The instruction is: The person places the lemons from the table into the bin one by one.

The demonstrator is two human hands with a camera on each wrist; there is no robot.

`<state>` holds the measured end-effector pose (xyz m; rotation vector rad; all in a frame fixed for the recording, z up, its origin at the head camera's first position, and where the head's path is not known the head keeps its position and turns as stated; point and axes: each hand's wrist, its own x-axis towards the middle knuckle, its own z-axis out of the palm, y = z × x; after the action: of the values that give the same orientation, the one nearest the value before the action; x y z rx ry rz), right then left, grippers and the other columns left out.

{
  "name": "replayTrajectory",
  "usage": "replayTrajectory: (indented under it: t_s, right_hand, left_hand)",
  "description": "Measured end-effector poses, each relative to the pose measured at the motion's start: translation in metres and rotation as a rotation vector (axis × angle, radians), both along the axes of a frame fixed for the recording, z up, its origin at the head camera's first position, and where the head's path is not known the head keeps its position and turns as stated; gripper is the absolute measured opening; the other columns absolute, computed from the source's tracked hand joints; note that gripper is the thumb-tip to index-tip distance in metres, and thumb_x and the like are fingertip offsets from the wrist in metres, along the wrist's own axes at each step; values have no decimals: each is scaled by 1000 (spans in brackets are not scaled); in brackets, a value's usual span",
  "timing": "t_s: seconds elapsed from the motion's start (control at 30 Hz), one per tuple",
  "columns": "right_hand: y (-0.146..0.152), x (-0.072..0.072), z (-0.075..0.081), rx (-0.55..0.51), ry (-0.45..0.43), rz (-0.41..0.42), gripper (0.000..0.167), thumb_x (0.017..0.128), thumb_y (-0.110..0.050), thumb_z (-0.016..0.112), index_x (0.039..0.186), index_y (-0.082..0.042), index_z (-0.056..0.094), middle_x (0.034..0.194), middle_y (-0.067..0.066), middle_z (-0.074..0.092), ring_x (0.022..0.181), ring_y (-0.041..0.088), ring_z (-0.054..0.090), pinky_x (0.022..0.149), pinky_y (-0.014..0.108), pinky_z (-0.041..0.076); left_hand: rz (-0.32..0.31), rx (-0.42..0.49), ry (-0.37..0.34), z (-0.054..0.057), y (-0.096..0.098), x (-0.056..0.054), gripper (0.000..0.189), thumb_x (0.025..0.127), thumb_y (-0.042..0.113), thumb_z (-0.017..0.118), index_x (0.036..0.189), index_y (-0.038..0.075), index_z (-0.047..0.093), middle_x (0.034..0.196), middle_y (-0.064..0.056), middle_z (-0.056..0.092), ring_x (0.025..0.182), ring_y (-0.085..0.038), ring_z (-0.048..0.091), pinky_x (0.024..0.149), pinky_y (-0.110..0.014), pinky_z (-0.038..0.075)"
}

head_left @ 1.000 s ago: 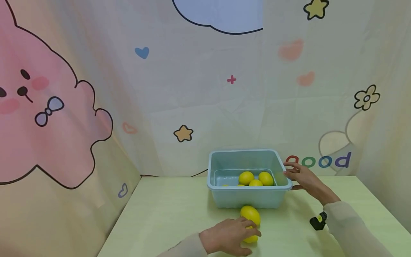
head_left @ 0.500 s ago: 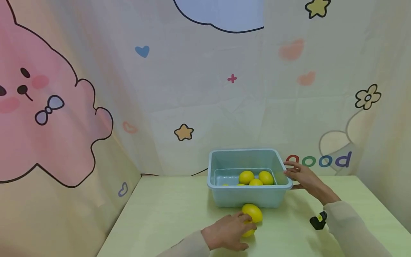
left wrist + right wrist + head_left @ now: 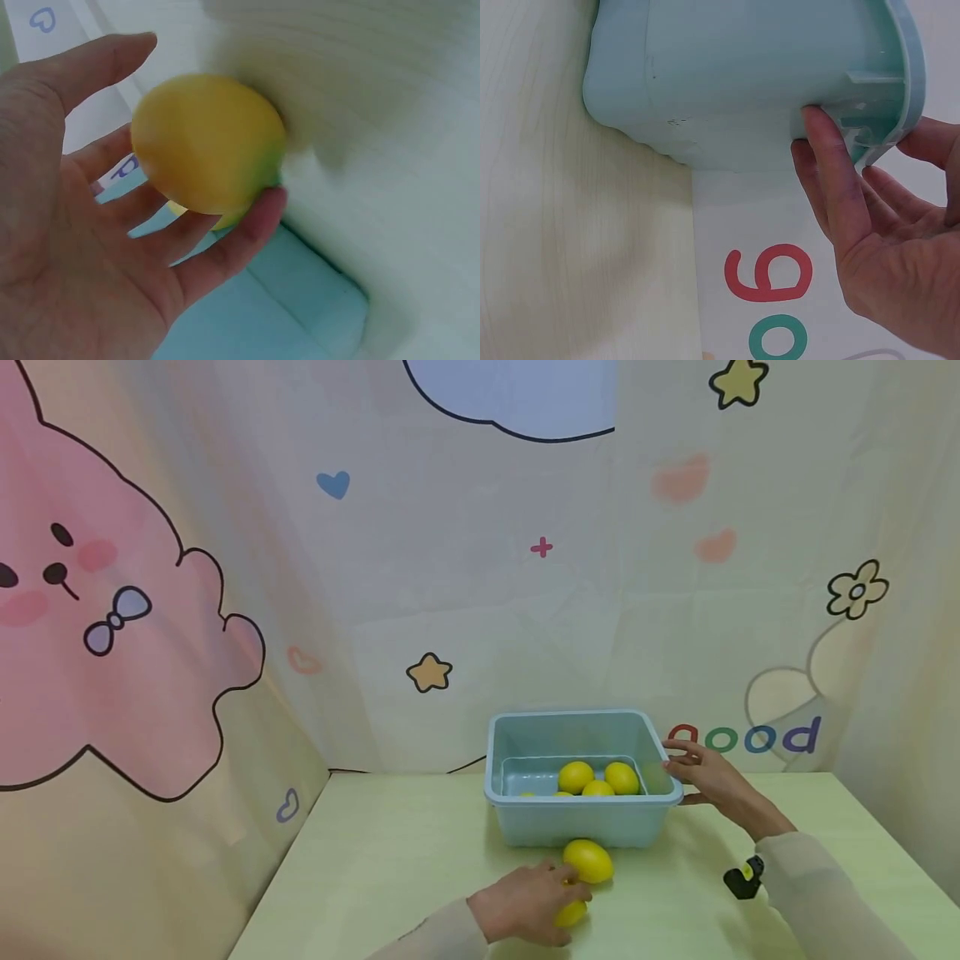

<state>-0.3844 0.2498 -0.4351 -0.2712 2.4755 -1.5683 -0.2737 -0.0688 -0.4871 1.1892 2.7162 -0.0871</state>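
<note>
My left hand (image 3: 530,902) is around a yellow lemon (image 3: 572,913) on the table. In the left wrist view its fingers (image 3: 236,247) lie along the far side of the lemon (image 3: 206,142), while the thumb stays apart from it. A second lemon (image 3: 588,862) lies just beyond, by the front of a light blue plastic bin (image 3: 581,822). Several lemons (image 3: 576,777) are inside the bin, the nearer ones partly hidden by its front wall. With my right hand (image 3: 716,781) I hold the bin's right rim, fingers (image 3: 836,172) against the outer wall below it.
The pale wooden table (image 3: 397,852) ends at a printed curtain (image 3: 450,568) close behind the bin. A black device with a yellow-green mark (image 3: 745,877) shows beside the right sleeve.
My left hand has drawn slightly left, and the lemon under its fingers has shifted left with it. The second lemon has moved a little right. My right hand and the bin stay put.
</note>
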Motion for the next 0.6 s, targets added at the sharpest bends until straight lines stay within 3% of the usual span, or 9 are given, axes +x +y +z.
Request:
replayTrajectory:
  t_s: [0.13, 0.27, 0.4, 0.6]
  right_hand:
    - [0, 0, 1, -2, 4, 1, 68, 102, -32, 52, 155, -3, 21, 146, 35, 37, 126, 49, 51, 84, 47, 60]
    - [1, -1, 1, -1, 3, 3, 69, 101, -32, 53, 155, -3, 21, 146, 35, 37, 126, 49, 51, 84, 47, 60]
    - [1, -2, -1, 6, -1, 2, 69, 101, -33, 53, 155, -3, 21, 146, 35, 38, 125, 48, 52, 84, 47, 60]
    - [2, -3, -3, 2, -1, 3, 69, 101, -32, 53, 155, -3, 20, 146, 35, 37, 126, 48, 51, 84, 48, 60]
  left_hand:
    - [16, -32, -70, -6, -1, 1, 51, 86, 41, 72, 133, 40, 54, 120, 16, 57, 91, -4, 51, 81, -21, 50]
    - [-5, -55, -82, -10, 0, 2, 48, 88, 36, 71, 133, 38, 54, 116, 14, 59, 89, -5, 49, 80, -18, 48]
    - [8, -80, -139, -11, 3, 2, 44, 89, 32, 71, 129, 38, 56, 113, 15, 59, 89, -4, 49, 82, -19, 49]
    - [25, -106, -182, -7, 4, 4, 42, 86, 46, 71, 124, 40, 56, 101, 15, 55, 83, -3, 48, 75, -19, 46]
